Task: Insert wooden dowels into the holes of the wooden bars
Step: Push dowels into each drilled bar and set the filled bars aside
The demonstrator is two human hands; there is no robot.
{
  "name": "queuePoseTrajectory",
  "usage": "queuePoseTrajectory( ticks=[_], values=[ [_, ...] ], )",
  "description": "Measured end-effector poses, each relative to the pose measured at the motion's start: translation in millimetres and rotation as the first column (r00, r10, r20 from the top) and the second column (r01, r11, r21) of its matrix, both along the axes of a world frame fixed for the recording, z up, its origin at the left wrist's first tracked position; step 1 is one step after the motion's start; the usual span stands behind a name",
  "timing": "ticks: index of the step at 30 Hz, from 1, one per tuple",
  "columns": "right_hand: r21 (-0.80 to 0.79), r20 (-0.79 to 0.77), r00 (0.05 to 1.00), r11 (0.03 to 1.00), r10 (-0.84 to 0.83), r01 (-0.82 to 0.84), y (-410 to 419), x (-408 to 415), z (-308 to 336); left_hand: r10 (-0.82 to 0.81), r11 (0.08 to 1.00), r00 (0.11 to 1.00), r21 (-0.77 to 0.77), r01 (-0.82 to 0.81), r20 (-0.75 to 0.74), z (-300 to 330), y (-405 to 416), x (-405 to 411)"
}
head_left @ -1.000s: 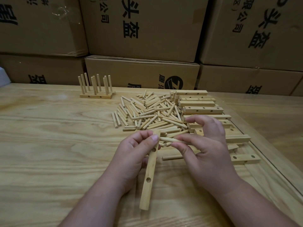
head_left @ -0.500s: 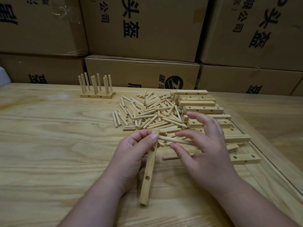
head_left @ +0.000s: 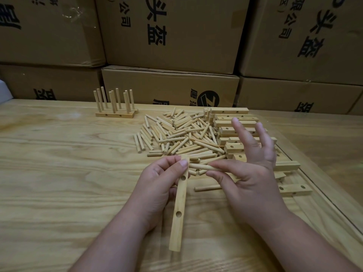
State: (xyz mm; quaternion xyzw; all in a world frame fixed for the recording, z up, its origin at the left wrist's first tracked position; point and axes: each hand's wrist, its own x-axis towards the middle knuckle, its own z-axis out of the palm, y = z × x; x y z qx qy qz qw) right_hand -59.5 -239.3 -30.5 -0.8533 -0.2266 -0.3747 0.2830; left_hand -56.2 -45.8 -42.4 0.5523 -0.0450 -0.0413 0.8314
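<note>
My left hand (head_left: 157,185) grips the far end of a long wooden bar (head_left: 179,213) with round holes; the bar points towards me above the table. My right hand (head_left: 249,173) pinches a wooden dowel (head_left: 198,166) between thumb and forefinger, its other fingers spread and raised. The dowel lies sideways with its left tip against the top of the bar. Behind the hands lies a heap of loose dowels (head_left: 176,134). A stack of drilled bars (head_left: 231,122) sits to the right of the heap.
Finished bars with several upright dowels (head_left: 115,107) stand at the back left of the wooden table (head_left: 59,163). One dowel (head_left: 208,187) and a drilled bar (head_left: 294,190) lie near my right hand. Cardboard boxes (head_left: 172,36) wall off the back.
My right hand has lifted the dowel off the heap and brought its tip to the bar's top end. Its free fingers have opened out. The left hand and bar barely moved.
</note>
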Motion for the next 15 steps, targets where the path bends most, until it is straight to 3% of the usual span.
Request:
queuePoseTrajectory(
  ticks=[6, 15],
  values=[
    [-0.041, -0.062, 0.998, 0.999, -0.005, 0.002, 0.5, 0.4, -2.9, -0.006, 1.000, 1.000, 0.006, 0.006, 0.004, -0.2, 0.1, -0.1],
    [0.017, -0.092, 0.996, 1.000, 0.016, -0.015, 2.6, -1.0, -6.0, 0.008, 0.999, 1.000, 0.032, -0.008, -0.008, -0.7, 2.3, 1.3]
  ],
)
